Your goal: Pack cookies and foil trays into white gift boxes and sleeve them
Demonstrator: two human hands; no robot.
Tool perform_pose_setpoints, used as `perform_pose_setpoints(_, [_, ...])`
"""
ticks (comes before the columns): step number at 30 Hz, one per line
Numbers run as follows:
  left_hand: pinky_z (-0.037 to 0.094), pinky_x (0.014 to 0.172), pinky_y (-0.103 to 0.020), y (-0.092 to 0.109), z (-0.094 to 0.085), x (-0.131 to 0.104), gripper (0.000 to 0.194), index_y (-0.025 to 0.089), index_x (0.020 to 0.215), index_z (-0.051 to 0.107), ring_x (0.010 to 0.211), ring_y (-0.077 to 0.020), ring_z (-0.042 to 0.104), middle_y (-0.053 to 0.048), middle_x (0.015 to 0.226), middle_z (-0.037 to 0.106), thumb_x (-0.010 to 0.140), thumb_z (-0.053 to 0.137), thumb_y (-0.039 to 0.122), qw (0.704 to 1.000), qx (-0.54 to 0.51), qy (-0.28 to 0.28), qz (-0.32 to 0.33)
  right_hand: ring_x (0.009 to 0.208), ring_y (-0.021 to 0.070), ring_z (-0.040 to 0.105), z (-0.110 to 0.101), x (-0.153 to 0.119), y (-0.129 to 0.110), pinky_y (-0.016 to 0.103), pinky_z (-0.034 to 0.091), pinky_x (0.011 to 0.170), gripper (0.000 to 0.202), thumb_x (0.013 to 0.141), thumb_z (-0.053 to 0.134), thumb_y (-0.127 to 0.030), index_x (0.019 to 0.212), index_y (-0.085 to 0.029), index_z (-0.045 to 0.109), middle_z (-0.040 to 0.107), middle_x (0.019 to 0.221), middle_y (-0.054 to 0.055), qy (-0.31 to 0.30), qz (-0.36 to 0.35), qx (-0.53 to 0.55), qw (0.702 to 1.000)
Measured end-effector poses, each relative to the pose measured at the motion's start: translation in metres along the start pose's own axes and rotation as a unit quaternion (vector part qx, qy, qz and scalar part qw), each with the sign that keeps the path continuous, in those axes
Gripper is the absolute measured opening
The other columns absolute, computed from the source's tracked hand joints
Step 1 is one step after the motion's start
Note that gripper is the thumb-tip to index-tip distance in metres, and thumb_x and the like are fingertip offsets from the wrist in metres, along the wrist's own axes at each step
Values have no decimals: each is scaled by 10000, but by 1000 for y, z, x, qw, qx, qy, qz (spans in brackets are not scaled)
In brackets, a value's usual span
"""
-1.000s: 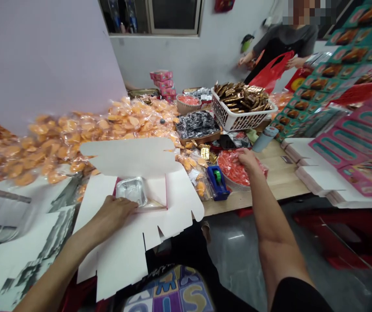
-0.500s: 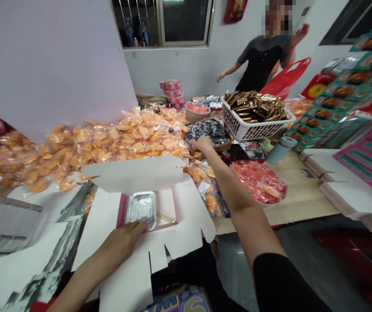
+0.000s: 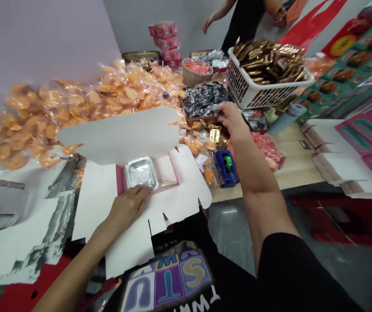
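Note:
An unfolded white cardboard box (image 3: 173, 203) lies in front of me, its inner walls pink. Inside it sit a silver foil tray (image 3: 141, 172) and, to its right, a thin stick-like item in clear wrap (image 3: 166, 181). My left hand (image 3: 129, 206) is closed over the box's near wall, fingertips against the foil tray. Out to the right, my right hand (image 3: 233, 119) has its fingers pinched together at the right edge of a shallow carton of small black packets (image 3: 205, 97). Something dark shows at those fingertips, too small to make out.
Orange wrapped pieces (image 3: 91, 104) are heaped behind the box. A white basket (image 3: 267, 93) of gold packets stands beyond my right hand, near a bottle (image 3: 288, 117). A blue tape dispenser (image 3: 226, 169) and red packets (image 3: 267, 147) lie closer. Flat boxes (image 3: 335, 160) are stacked right. Another person's hand (image 3: 209, 24) is behind.
My view has tipped down. My right hand has moved from the carton's near left part to its right edge. The left hand stays at the box wall by the foil tray.

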State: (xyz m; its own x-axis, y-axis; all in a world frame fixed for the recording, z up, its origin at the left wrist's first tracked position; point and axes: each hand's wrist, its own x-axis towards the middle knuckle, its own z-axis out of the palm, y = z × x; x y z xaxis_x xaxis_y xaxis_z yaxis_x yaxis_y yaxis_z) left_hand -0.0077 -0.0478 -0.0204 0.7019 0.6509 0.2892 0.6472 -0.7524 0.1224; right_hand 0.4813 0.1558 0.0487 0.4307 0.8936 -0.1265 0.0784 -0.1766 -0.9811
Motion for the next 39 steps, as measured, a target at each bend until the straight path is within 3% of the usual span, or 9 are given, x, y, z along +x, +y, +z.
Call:
perform_pose_setpoints(5, [601, 639, -327, 4, 0, 6, 381, 176, 1299, 804, 899, -239, 820, -91, 1160, 862, 1201, 461, 310, 1000, 14, 4, -13, 524, 100, 551, -14, -79, 19, 222, 337, 520, 255, 936, 749, -52, 1136, -193, 678, 650, 700, -50, -48, 20, -63, 997])
perform_pose_setpoints(12, [506, 596, -311, 9, -1, 8, 417, 205, 1248, 810, 882, -238, 792, -84, 1119, 849, 1203, 422, 350, 998, 15, -28, -55, 575, 167, 697, -9, -145, 26, 225, 510, 504, 363, 764, 879, -204, 1050, -216, 657, 690, 680, -28, -181, 10, 45, 982])
perform_pose_setpoints(18, [534, 648, -328, 11, -4, 9, 408, 212, 1303, 799, 942, -255, 797, -101, 1196, 851, 1194, 426, 337, 995, -12, -67, -72, 709, 171, 722, 75, -210, 14, 273, 581, 644, 245, 882, 737, -244, 1123, -234, 692, 773, 877, 15, -332, -94, -2, 939])
perform_pose_setpoints(21, [515, 641, -324, 12, -5, 10, 423, 213, 1328, 799, 929, -257, 795, -103, 1184, 852, 1197, 427, 364, 993, 5, -75, -87, 891, 202, 740, 125, -241, 16, 329, 605, 844, 242, 908, 633, -120, 1106, -230, 720, 804, 1006, 41, -337, -188, -152, 910])
perform_pose_setpoints(23, [496, 629, -322, 13, -5, 10, 434, 211, 1316, 807, 915, -260, 792, -99, 1139, 852, 1197, 424, 378, 993, 21, -73, -92, 1001, 215, 742, 133, -243, 15, 348, 587, 952, 348, 892, 575, -46, 1148, -218, 736, 814, 1104, 53, -310, -244, -208, 895])
perform_pose_setpoints(27, [471, 611, -321, 13, -5, 11, 431, 208, 1255, 815, 914, -258, 788, -97, 1117, 848, 1192, 419, 364, 994, 22, -72, -82, 1172, 253, 738, 79, -205, 9, 365, 562, 1027, 614, 887, 561, -15, 1434, -243, 721, 799, 1308, 74, -221, -268, -305, 887])
perform_pose_setpoints(31, [451, 601, -323, 12, -2, 11, 416, 216, 1247, 810, 902, -259, 786, -90, 1117, 849, 1187, 419, 343, 996, 18, -57, -71, 1240, 403, 729, 20, -170, 18, 484, 549, 1064, 451, 839, 809, -127, 1274, -242, 829, 807, 1241, 170, -153, -132, -577, 791])
perform_pose_setpoints(34, [437, 584, -320, 12, 0, 10, 406, 219, 1266, 804, 884, -253, 779, -96, 1126, 848, 1183, 425, 338, 996, 13, -47, -73, 1251, 478, 724, 16, -168, 42, 575, 546, 1058, 277, 814, 868, -160, 1090, -178, 851, 801, 1203, 250, -134, -67, -647, 747])
perform_pose_setpoints(39, [421, 575, -319, 16, -1, 9, 419, 212, 1286, 800, 902, -258, 778, -90, 1126, 847, 1189, 411, 333, 996, 14, -49, -76, 1227, 468, 720, 11, -159, 57, 543, 538, 1021, 155, 937, 763, -164, 1063, -104, 830, 755, 1296, 328, -103, -93, -630, 764])
